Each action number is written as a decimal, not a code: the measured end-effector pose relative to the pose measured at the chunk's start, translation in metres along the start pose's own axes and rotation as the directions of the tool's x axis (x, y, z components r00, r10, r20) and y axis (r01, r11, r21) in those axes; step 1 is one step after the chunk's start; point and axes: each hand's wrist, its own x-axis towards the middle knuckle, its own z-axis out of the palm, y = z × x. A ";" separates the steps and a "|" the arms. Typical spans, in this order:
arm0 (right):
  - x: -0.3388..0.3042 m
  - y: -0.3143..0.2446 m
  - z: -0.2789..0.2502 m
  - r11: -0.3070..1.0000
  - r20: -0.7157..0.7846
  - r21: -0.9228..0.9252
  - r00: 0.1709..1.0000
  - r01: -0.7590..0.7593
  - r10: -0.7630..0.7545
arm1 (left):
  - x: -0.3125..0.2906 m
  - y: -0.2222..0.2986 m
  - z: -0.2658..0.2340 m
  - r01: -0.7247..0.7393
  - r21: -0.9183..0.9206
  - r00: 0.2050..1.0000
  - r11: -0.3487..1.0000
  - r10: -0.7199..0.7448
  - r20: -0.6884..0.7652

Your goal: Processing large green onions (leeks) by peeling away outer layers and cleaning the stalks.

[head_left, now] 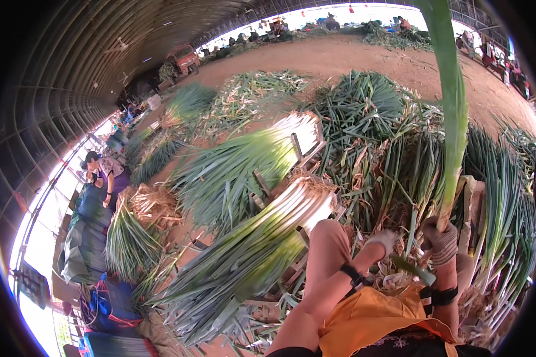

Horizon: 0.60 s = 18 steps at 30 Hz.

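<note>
My right hand, in a knit work glove, is closed around the base of one long green leek that stands upright, its leaves running off the top of the view. My left hand, in a pale glove, reaches low toward the leaf scraps just left of that leek's root end; what it holds cannot be seen. My bent knee rises between the hands and a stacked bundle of trimmed leeks lying on a wooden rack at my left.
A second stacked bundle of leeks lies behind the first. Loose leek piles and trimmings cover the dirt floor ahead and to the right. A person stands at the far left beside dark sacks. An arched shed roof spans overhead.
</note>
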 end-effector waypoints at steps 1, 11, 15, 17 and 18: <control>0.004 0.004 -0.015 1.000 -0.112 0.010 0.994 0.015 -0.013 | -0.018 0.020 -0.005 0.099 0.143 0.973 0.985 -0.125 0.192; -0.053 0.037 0.016 0.991 -0.031 -0.103 0.996 -0.087 0.085 | -0.074 0.099 -0.123 -0.447 -0.891 0.838 -0.076 0.313 -0.447; -0.053 0.021 0.025 0.945 0.324 -0.327 0.941 0.013 0.099 | -0.070 0.104 -0.129 -0.350 -0.928 0.935 -0.127 0.007 -0.353; -0.035 0.014 0.009 0.994 0.415 -0.072 0.908 0.087 -0.050 | -0.072 0.105 -0.133 -0.197 -0.909 0.915 -0.367 0.263 -0.305; -0.032 -0.001 0.007 0.945 0.339 -0.269 0.936 0.187 -0.089 | -0.074 0.105 -0.134 -0.263 -0.926 0.929 -0.273 0.189 -0.319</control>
